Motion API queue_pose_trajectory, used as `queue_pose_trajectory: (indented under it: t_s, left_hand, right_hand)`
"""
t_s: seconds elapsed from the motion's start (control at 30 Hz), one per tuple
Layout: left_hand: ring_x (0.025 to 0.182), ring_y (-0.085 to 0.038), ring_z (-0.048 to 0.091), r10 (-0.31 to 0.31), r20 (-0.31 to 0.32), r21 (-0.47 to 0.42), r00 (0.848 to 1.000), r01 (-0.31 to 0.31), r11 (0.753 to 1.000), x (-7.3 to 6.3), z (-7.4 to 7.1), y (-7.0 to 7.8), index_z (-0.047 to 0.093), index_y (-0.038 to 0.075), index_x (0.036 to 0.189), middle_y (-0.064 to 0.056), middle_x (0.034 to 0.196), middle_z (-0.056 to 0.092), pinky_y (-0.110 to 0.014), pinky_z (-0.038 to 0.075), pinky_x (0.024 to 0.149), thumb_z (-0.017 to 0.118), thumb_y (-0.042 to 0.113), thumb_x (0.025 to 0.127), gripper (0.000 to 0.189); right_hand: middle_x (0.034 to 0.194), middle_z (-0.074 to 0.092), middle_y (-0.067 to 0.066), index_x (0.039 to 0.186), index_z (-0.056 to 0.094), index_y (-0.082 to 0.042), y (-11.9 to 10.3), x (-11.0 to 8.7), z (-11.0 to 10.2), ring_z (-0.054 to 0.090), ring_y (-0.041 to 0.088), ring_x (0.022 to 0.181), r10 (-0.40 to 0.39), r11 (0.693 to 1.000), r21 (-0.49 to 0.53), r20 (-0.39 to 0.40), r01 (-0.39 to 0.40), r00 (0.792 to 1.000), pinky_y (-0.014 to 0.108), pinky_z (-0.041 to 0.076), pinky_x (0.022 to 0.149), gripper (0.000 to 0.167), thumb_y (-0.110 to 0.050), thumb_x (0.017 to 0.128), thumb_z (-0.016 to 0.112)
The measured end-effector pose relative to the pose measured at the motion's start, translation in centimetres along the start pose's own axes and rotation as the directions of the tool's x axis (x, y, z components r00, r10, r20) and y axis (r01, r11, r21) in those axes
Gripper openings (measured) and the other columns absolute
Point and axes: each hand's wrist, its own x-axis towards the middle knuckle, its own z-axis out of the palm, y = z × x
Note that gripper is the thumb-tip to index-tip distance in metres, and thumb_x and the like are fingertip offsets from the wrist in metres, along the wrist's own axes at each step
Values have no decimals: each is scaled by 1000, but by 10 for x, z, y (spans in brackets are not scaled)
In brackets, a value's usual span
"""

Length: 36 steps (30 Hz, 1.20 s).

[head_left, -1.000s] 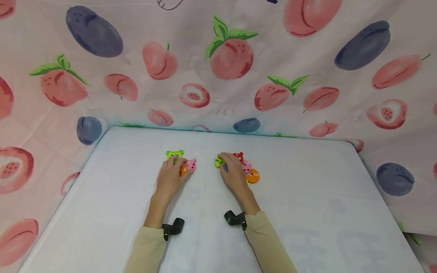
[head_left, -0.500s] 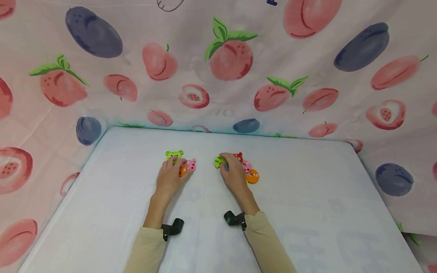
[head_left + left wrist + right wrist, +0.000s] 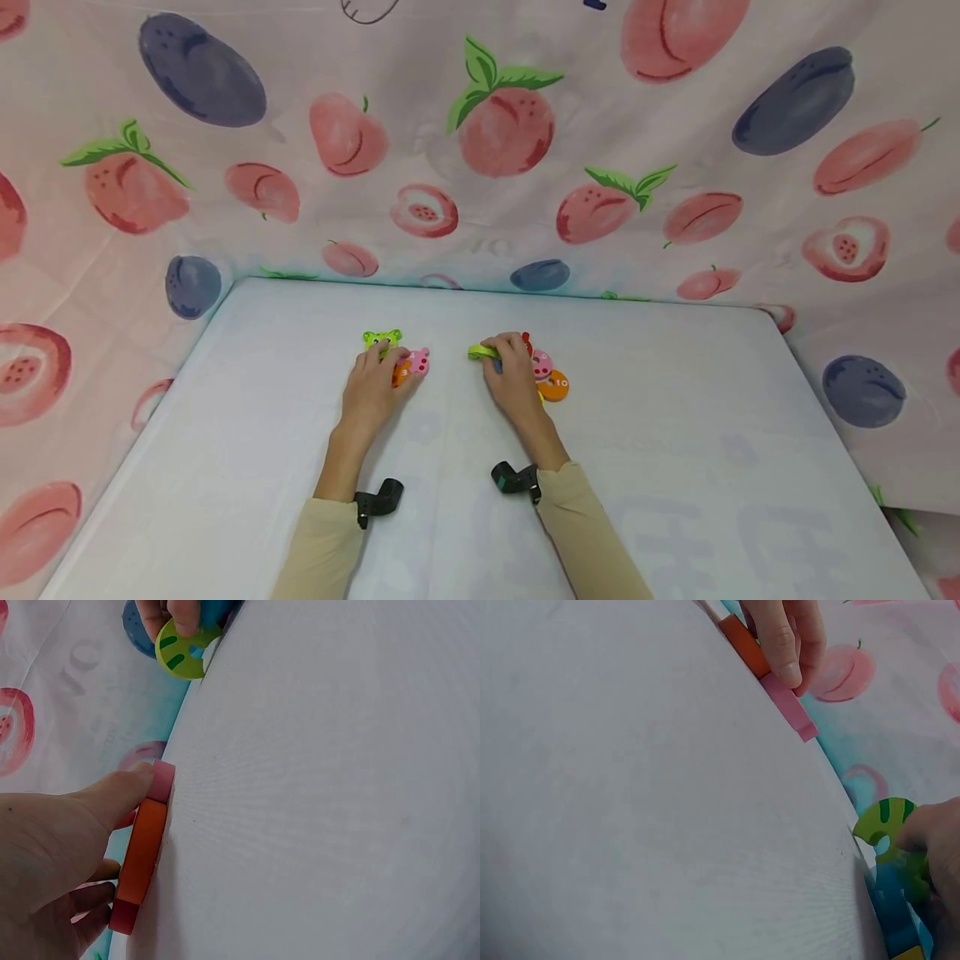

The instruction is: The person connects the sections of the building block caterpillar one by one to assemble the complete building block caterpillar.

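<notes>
My left hand [image 3: 371, 392] rests over a small group of thick, colourful puzzle pieces: a green piece with an animal face [image 3: 381, 337], a pink piece [image 3: 422, 360] and an orange piece [image 3: 401, 374]. In the left wrist view the thumb lies on the pink end, with the other fingers along the far side. My right hand [image 3: 517, 387] pinches a green striped puzzle piece [image 3: 889, 816], tilted up on edge, with a rounded notch in its side. A blue piece [image 3: 891, 901] sits right under it, partly hidden by the fingers.
Beside the right hand lie a red piece [image 3: 527, 340], a pink spotted piece [image 3: 542, 365] and an orange piece marked 10 [image 3: 555, 386], with a bit of yellow showing. A white-covered table [image 3: 675, 467] meets a fruit-print cloth [image 3: 480, 250] at the back.
The green striped piece has gone from lying flat to tilted up in my right hand's fingers. My left hand stays where it was.
</notes>
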Motion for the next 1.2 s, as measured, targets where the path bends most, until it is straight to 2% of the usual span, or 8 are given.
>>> queue_pose_trajectory:
  t_s: [0.17,0.3,0.37,0.47,0.63,0.8,1.0,1.2]
  left_hand:
    - [134,-37,38,2,4,-2,1000,-2,1000,0,0,0,59,12,129,-18,146,41,-55,38,109,68,37,90,47]
    - [134,-38,38,5,12,7,1000,-5,1000,0,0,-1,58,13,130,-19,148,40,-55,38,109,67,38,90,48]
    - [135,-38,38,11,16,13,1000,-11,1000,-1,-1,-1,58,13,131,-18,148,40,-55,37,110,67,38,90,48]
    - [136,-37,38,32,27,9,999,-33,999,-1,-2,-3,59,15,131,-16,149,40,-56,37,111,67,39,90,48]
    - [138,-35,37,87,73,-4,994,-87,996,-1,-3,-7,59,18,131,-12,151,40,-56,37,111,68,41,89,48]
    - [140,-32,36,139,115,-15,984,-138,990,-1,-4,-8,60,22,130,-9,152,39,-56,38,111,67,44,88,48]
    - [139,-33,37,171,113,-26,979,-169,985,0,-2,-6,61,20,129,-10,151,41,-56,37,111,67,43,89,47]
    - [136,-34,41,192,81,4,978,-193,981,0,4,0,61,18,129,-11,149,43,-54,40,110,68,44,88,49]
  right_hand:
    - [112,60,10,113,61,-6,-2,1,-2,55,23,106,-17,999,43,-72,20,997,38,50,98,19,-10,94,61]
    - [114,63,12,122,59,-6,-5,2,-5,59,24,102,2,980,198,-122,23,993,39,53,94,27,-11,95,60]
    - [118,63,9,127,58,-10,-8,2,-4,60,22,101,47,958,287,-90,-19,995,36,55,93,30,-13,97,59]
    - [123,62,4,130,59,-20,-14,0,-3,61,20,103,157,910,391,-8,-142,988,32,55,93,33,-18,97,58]
    - [125,61,0,127,62,-33,-24,-2,2,59,19,109,348,811,457,122,-364,930,31,54,96,32,-28,96,60]
    - [126,60,2,130,60,-36,-29,-4,10,58,19,112,415,750,460,231,-475,880,30,55,93,36,-34,94,62]
    - [131,60,4,137,55,-29,-31,-8,16,59,20,113,365,773,433,295,-464,883,34,53,98,46,-29,92,66]
    - [138,57,5,139,54,-26,-31,-9,18,58,21,115,320,820,398,279,-412,906,37,51,101,46,-25,94,63]
